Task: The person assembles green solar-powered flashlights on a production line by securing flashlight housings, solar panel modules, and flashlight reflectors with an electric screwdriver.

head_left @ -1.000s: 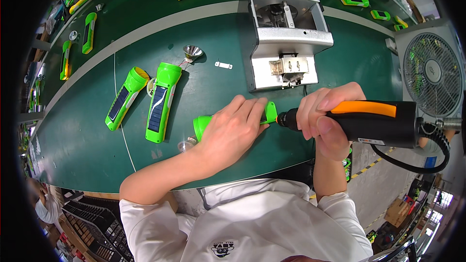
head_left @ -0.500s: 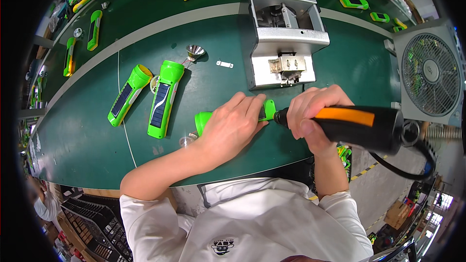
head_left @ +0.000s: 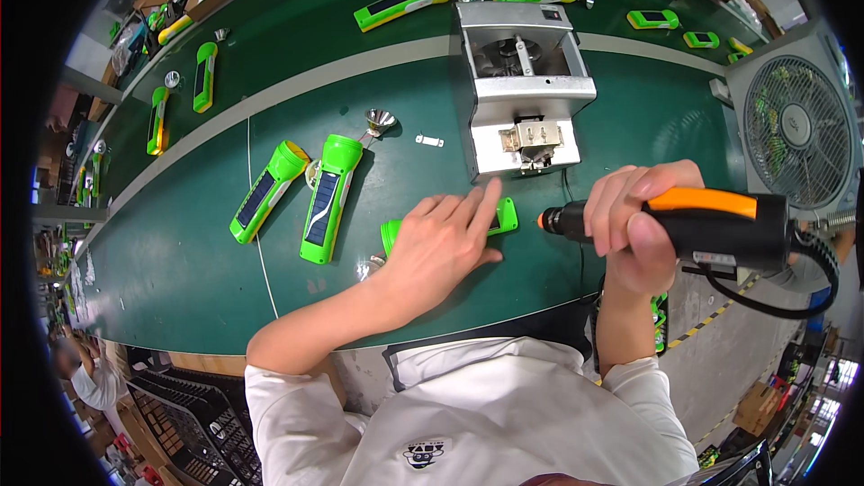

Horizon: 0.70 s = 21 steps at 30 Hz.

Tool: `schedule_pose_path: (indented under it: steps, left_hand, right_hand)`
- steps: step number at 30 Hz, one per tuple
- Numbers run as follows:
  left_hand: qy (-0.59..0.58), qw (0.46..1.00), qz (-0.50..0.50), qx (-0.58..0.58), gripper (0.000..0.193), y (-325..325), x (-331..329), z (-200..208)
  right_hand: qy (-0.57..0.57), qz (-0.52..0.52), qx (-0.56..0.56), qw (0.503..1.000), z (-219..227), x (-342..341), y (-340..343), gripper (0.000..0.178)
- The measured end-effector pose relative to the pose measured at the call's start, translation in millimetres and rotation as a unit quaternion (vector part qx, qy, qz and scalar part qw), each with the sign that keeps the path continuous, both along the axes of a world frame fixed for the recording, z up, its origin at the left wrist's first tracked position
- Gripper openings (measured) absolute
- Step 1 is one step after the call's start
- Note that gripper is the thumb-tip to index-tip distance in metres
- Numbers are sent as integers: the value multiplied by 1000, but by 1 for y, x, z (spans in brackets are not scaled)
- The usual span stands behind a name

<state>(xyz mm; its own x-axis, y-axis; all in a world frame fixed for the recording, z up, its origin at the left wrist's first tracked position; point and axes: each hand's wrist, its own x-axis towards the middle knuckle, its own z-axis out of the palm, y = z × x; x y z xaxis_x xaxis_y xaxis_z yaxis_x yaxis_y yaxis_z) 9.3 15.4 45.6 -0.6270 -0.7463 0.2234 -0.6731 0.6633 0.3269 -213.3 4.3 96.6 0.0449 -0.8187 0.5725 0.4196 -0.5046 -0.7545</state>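
A green flashlight [head_left: 506,215] lies on its side on the green bench, its middle hidden under my left hand [head_left: 441,247]. The fingers reach over its far side and my thumb sticks out on the near side. My right hand [head_left: 634,225] is wrapped round a black and orange power screwdriver [head_left: 711,227], held level. Its tip points left at the flashlight's end, a short gap away. A clear-looking round part [head_left: 370,265] sits by the flashlight's head, partly hidden by my forearm. Two more green flashlights [head_left: 270,191] with solar panels lie to the left, with a loose reflector [head_left: 380,121] beside them.
A silver metal machine [head_left: 524,90] stands beyond my hands, with a small white strip [head_left: 429,140] left of it. A grey fan [head_left: 796,126] is at the right. More flashlights [head_left: 405,4] lie along the far strip of the bench. Black crates [head_left: 202,432] stand at lower left.
The screwdriver has pulled back to the right, its tip off the flashlight's end. My left hand stays over the flashlight, its fingers straighter. The whole view has shifted slightly.
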Motion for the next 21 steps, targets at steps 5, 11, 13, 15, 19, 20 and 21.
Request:
schedule_pose_path:
  steps: [5,11,13,15,19,20,21]
  left_hand:
    - [-60,997,-10,36,62,-2,47,19]
    - [53,996,25,66,49,0,53,6]
    - [38,998,-5,59,46,-3,47,13]
    - [21,998,-35,51,42,-9,39,15]
    - [-28,990,-137,23,36,-32,24,15]
    - [-36,985,-165,18,36,-38,22,15]
    - [-39,984,-170,19,36,-43,21,14]
  right_hand:
    - [-42,-27,6,999,-4,-21,-10,26]
    - [-23,-26,-8,999,-13,-22,-14,26]
    - [-25,-20,-5,999,-16,-21,-13,27]
    - [-27,-13,-3,1000,-17,-20,-13,27]
    - [-32,-11,-7,999,-21,-24,-14,27]
    - [-29,-3,-11,1000,-23,-26,-14,27]
    - [-31,-9,-10,999,-25,-27,-14,27]
